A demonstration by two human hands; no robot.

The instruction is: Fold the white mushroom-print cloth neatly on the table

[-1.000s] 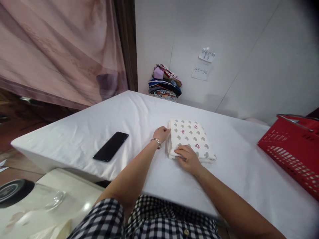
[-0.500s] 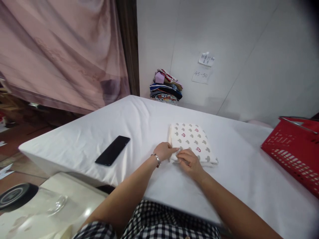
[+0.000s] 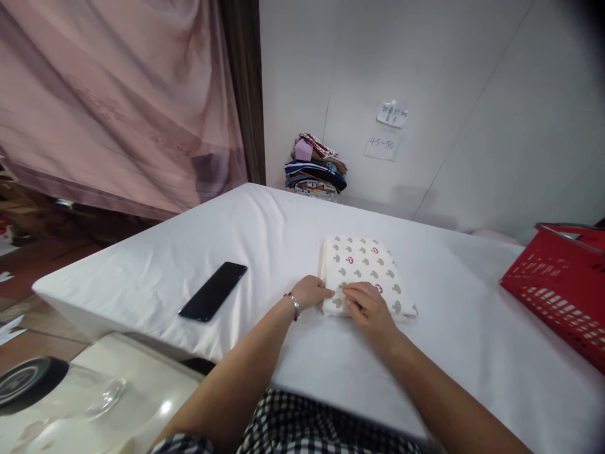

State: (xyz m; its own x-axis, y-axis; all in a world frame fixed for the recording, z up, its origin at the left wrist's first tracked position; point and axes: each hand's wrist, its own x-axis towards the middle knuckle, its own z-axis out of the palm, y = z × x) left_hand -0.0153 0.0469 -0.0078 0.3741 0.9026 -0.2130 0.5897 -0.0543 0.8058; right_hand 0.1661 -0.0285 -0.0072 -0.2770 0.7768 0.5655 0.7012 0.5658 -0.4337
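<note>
A folded white cloth point(image 3: 363, 261) printed with grey and red mushrooms lies flat on the table, its layered edges showing at the left and front. At its near left corner, my left hand point(image 3: 309, 292) is closed on the edge, thumb on top and the other fingers partly hidden. A silver bracelet point(image 3: 295, 306) circles that wrist. My right hand point(image 3: 372, 310) rests over the cloth's front part, fingertips pinched together against the printed surface. Whatever is between those fingertips, if anything, is too small to make out.
A black phone point(image 3: 213, 291) lies to the left on the white-covered table point(image 3: 255, 221). To the right stands a red plastic basket point(image 3: 558, 277). Folded fabrics point(image 3: 316, 167) are stacked by the wall. A clear container with a black lid point(image 3: 31, 381) is at lower left.
My right hand has shifted slightly right along the cloth, away from my left thumb. The left hand stays at the corner. The view has tilted a little.
</note>
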